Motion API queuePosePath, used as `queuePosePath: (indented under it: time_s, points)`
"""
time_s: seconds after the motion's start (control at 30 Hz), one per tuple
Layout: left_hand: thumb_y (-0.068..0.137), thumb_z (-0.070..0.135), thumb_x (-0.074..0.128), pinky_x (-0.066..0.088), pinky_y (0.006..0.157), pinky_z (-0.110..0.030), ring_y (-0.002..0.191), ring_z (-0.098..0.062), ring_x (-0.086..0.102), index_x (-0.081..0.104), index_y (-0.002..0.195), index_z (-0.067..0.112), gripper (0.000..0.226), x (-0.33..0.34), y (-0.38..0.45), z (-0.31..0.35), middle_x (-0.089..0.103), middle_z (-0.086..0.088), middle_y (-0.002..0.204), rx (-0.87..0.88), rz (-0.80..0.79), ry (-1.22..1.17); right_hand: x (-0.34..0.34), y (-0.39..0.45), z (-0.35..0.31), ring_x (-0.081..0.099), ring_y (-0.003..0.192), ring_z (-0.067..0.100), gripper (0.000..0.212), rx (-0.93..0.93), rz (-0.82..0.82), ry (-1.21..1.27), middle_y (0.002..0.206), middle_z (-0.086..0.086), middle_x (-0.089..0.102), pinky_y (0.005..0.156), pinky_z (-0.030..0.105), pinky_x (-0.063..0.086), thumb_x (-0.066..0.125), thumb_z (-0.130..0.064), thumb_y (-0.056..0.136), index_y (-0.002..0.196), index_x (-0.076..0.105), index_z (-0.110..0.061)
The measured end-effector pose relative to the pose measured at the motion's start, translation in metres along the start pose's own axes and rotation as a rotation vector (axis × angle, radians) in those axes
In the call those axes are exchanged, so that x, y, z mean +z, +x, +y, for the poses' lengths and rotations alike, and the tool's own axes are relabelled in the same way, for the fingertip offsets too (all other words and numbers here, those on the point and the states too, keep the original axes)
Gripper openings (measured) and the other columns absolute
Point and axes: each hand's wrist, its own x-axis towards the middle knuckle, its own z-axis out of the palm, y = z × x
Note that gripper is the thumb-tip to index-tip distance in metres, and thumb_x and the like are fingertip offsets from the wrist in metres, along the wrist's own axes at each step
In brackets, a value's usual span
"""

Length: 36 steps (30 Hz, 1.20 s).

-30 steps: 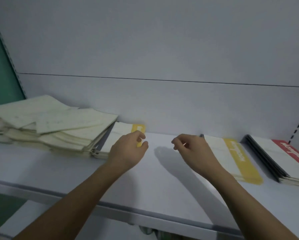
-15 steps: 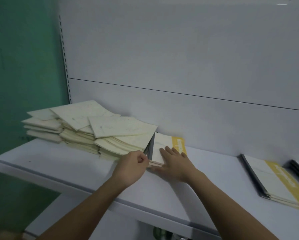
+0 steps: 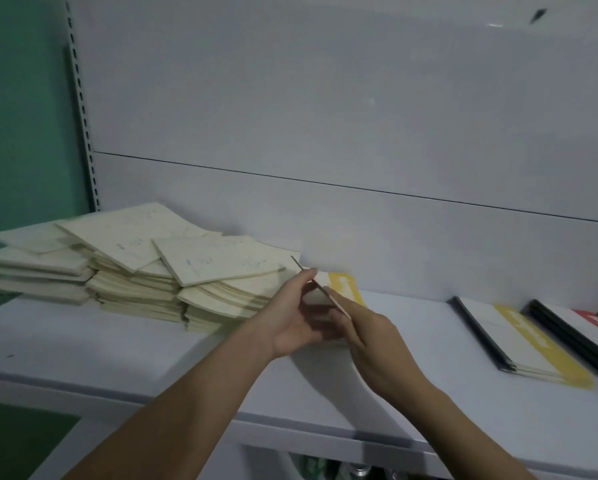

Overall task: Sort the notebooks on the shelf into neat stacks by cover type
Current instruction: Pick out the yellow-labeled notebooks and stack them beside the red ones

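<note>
You've got both hands on one notebook (image 3: 339, 287), the white one with the yellow band, right up against the right end of the messy cream pile (image 3: 145, 268). It's tipped up on edge, so mostly you see its thin edge running diagonally between your hands. Your left hand (image 3: 292, 318) is curled around it from the left, fingertips up at the top edge. Your right hand (image 3: 366, 336) is pressed along its right side with the fingers fairly straight, thumb hidden, so I can't tell if it's really gripping or just steadying.

The cream pile is fanned out in loose, crooked layers on the left half of the shelf (image 3: 117, 355). Well off to the right, a yellow-band stack (image 3: 519, 341) lies flat, with a red-band stack (image 3: 588, 327) just beside it at the frame edge.
</note>
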Motion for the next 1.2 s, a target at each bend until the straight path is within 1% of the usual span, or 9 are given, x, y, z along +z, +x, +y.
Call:
queuePosePath:
  time_s: [0.17, 0.33, 0.4, 0.57, 0.8, 0.87, 0.97, 1.1, 1.2]
  points:
    - [0.091, 0.008, 0.047, 0.053, 0.058, -0.031, 0.077, -0.027, 0.064, 0.058, 0.115, 0.004, 0.027, 0.0, -0.001, 0.016, 0.065, -0.014, 0.094, 0.037, 0.156, 0.157, -0.015, -0.001, -0.005, 0.026, 0.137, -0.01, 0.052, 0.024, -0.216, 0.007, 0.147, -0.029, 0.034, 0.11, 0.017, 0.024, 0.03, -0.061, 0.093, 0.141, 0.042, -0.046]
    - [0.092, 0.002, 0.043, 0.053, 0.066, -0.034, 0.094, -0.027, 0.063, 0.051, 0.126, 0.024, 0.042, -0.021, -0.016, 0.04, 0.065, -0.009, 0.114, 0.197, 0.219, 0.258, -0.012, 0.022, 0.017, 0.052, 0.116, 0.006, 0.026, 0.313, 0.188, 0.127, 0.122, -0.015, 0.059, 0.09, 0.017, 0.037, 0.036, -0.03, 0.104, 0.119, 0.057, -0.032]
    - [0.093, 0.001, 0.042, 0.054, 0.069, -0.036, 0.097, -0.028, 0.062, 0.05, 0.126, 0.023, 0.04, -0.032, -0.021, 0.05, 0.064, -0.01, 0.116, 0.237, 0.234, 0.253, -0.001, 0.028, 0.032, 0.048, 0.126, 0.014, 0.036, 0.342, 0.045, -0.062, 0.137, -0.006, 0.053, 0.1, 0.026, 0.037, 0.043, -0.034, 0.102, 0.135, 0.05, -0.022]
    - [0.093, 0.003, 0.043, 0.054, 0.079, -0.04, 0.103, -0.029, 0.062, 0.05, 0.127, 0.021, 0.039, -0.048, -0.031, 0.065, 0.064, -0.01, 0.118, 0.265, 0.27, 0.312, 0.025, 0.038, 0.031, 0.023, 0.144, 0.019, 0.074, 0.145, -0.405, -0.322, 0.151, -0.006, 0.033, 0.115, 0.041, 0.023, 0.039, -0.072, 0.089, 0.15, 0.024, -0.034]
    - [0.094, 0.002, 0.044, 0.053, 0.072, -0.037, 0.097, -0.028, 0.063, 0.051, 0.124, 0.017, 0.034, -0.063, -0.036, 0.074, 0.066, -0.01, 0.11, 0.271, 0.304, 0.306, 0.004, 0.025, 0.025, 0.046, 0.128, 0.02, 0.064, 0.126, -0.412, -0.428, 0.141, -0.007, 0.05, 0.1, 0.036, 0.039, 0.028, -0.068, 0.091, 0.138, 0.047, -0.029]
    - [0.093, 0.003, 0.045, 0.052, 0.072, -0.036, 0.092, -0.026, 0.063, 0.053, 0.122, 0.015, 0.032, -0.064, -0.038, 0.075, 0.067, -0.009, 0.106, 0.263, 0.323, 0.302, -0.007, 0.022, 0.03, 0.059, 0.106, 0.023, 0.049, 0.217, -0.268, -0.235, 0.112, -0.008, 0.066, 0.085, 0.035, 0.043, 0.025, -0.063, 0.094, 0.11, 0.061, -0.033]
    - [0.093, 0.003, 0.045, 0.052, 0.072, -0.035, 0.092, -0.026, 0.063, 0.054, 0.119, 0.015, 0.03, -0.063, -0.036, 0.072, 0.067, -0.01, 0.106, 0.245, 0.337, 0.311, -0.019, 0.027, 0.028, 0.047, 0.067, 0.016, 0.045, 0.268, 0.078, 0.07, 0.066, -0.007, 0.048, 0.061, 0.032, 0.034, 0.029, -0.053, 0.098, 0.071, 0.044, -0.02]
    - [0.098, 0.012, 0.047, 0.054, 0.074, -0.037, 0.097, -0.026, 0.063, 0.055, 0.122, 0.021, 0.027, -0.053, -0.031, 0.063, 0.067, -0.008, 0.109, 0.231, 0.318, 0.32, -0.017, 0.039, -0.006, 0.043, 0.06, 0.005, 0.034, 0.176, 0.372, 0.219, 0.064, -0.01, 0.049, 0.056, 0.02, 0.033, 0.036, -0.032, 0.104, 0.073, 0.048, -0.025]
    - [0.098, 0.04, 0.054, 0.056, 0.073, -0.038, 0.095, -0.026, 0.068, 0.06, 0.123, 0.021, 0.032, -0.044, -0.027, 0.057, 0.072, -0.008, 0.105, 0.202, 0.282, 0.296, -0.005, 0.039, -0.035, 0.056, 0.085, 0.0, 0.032, 0.041, 0.223, 0.165, 0.102, -0.021, 0.064, 0.074, 0.01, 0.04, 0.035, -0.039, 0.103, 0.116, 0.063, -0.034]
